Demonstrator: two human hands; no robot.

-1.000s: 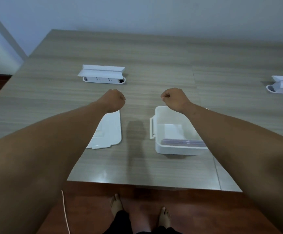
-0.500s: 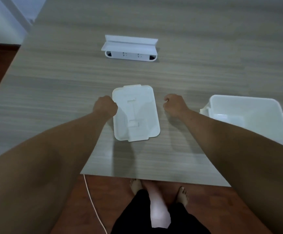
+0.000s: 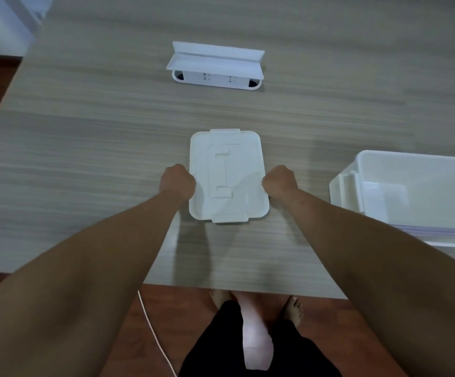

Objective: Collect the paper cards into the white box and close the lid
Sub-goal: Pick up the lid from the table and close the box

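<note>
The white lid (image 3: pixel 226 175) lies flat on the wooden table (image 3: pixel 85 159), straight ahead of me near the front edge. My left hand (image 3: pixel 177 180) is curled against its left edge and my right hand (image 3: pixel 279 180) against its right edge, both closed on the rim. The open white box (image 3: pixel 411 156) stands to the right, partly cut off by the frame. A stack of paper cards (image 3: pixel 433 231) rests inside it against the near wall.
A white socket strip with a folded white cover (image 3: pixel 216 68) sits farther back on the table. The table's front edge runs just below my forearms. Below it are a reddish floor, my bare feet and a thin white cable (image 3: pixel 153 330).
My view has swung left and down, so the lid is now centred and the box is at the right. Both fists have closed in on the lid's side edges.
</note>
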